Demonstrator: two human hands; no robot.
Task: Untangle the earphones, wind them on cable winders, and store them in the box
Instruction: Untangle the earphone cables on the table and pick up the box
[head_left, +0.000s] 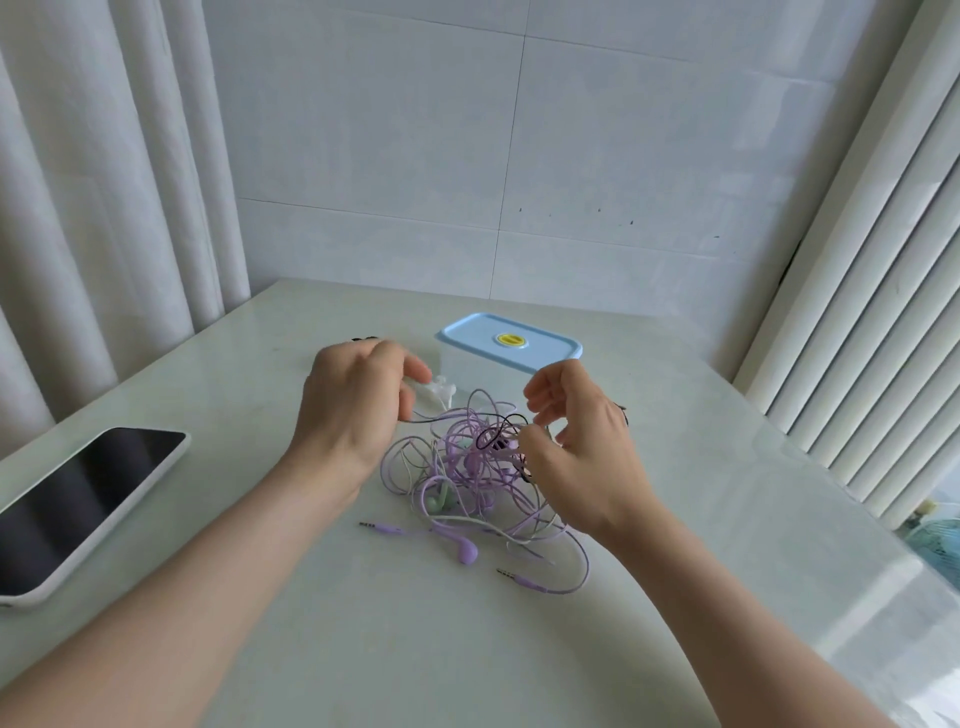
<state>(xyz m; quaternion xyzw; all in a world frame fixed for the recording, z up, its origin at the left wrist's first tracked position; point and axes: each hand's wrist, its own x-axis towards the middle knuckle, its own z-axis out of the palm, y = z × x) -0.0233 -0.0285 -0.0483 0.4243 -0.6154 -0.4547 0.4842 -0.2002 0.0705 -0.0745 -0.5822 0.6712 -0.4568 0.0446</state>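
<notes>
Head view: my left hand (358, 405) hides its own fingertips, curled round a white earphone (439, 389) at the far-left edge of the tangle of earphones (467, 467) on the table (260, 597). My right hand (582, 447) pinches a black cord (480, 440) on the tangle's right. Small dark bits (363, 339) beyond my left knuckles are unclear. The blue-lidded box (509, 340) stands closed just beyond, its contents unseen. The phone (78, 499) is cut off at the left.
</notes>
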